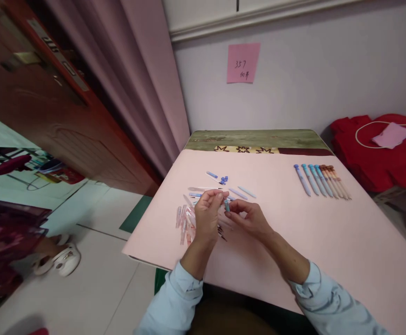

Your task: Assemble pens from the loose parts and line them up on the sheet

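My left hand [208,215] and my right hand [249,217] meet over the pink table cover [286,232], fingers pinched together around a small light-blue pen part [227,204] held between them. Just beyond my hands lie loose pen parts [239,193], pale blue barrels and a little heap of dark blue caps [224,179]. Under and left of my left hand sits a pile of thin pinkish pen pieces [183,218]. At the far right of the cover a row of several finished pens [321,180], blue and brown, lies side by side.
The table's green far edge [255,138] meets a grey wall with a pink note [243,63]. A red bag [380,149] sits at the right, a pink curtain [147,83] and a brown door [42,93] at the left. Another person's shoe [63,261] is on the floor tiles.
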`<state>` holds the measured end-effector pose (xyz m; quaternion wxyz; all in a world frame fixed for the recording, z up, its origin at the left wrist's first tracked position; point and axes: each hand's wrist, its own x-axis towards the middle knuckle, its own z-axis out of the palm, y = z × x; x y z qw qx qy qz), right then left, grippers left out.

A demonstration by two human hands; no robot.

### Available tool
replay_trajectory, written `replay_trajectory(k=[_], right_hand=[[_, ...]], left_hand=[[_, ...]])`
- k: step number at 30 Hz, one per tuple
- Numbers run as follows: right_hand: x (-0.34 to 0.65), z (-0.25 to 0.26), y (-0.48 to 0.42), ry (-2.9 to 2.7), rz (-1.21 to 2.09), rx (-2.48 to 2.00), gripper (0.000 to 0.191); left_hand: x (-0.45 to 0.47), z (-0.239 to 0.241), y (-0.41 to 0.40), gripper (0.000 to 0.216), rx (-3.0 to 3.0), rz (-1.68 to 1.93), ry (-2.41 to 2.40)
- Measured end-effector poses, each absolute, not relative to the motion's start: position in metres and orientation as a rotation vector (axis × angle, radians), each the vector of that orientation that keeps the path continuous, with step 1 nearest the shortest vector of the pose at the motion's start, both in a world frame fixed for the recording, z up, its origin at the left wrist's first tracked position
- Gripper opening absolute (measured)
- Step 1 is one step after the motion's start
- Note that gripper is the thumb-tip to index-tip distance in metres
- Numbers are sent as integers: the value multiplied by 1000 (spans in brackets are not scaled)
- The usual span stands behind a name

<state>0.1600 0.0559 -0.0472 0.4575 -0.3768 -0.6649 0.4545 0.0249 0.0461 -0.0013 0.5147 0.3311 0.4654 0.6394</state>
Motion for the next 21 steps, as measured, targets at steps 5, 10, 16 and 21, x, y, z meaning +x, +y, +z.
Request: replay_trajectory(k=[5, 10, 16, 21], right_hand=[[160, -49, 56, -1634, 1124, -939, 16], [160, -48, 55, -1627, 1119, -943, 14], [159, -48, 54, -1617, 1108, -910, 13], [160, -49, 55, -1612, 1096, -897, 10]], left_hand=[[25, -3, 45, 20, 788, 1509, 1083], [23, -5, 44, 19, 877, 1515, 1096], [18, -12, 43, 17, 1019, 1472, 1129], [15, -13, 41, 16, 1112, 1447, 1174]])
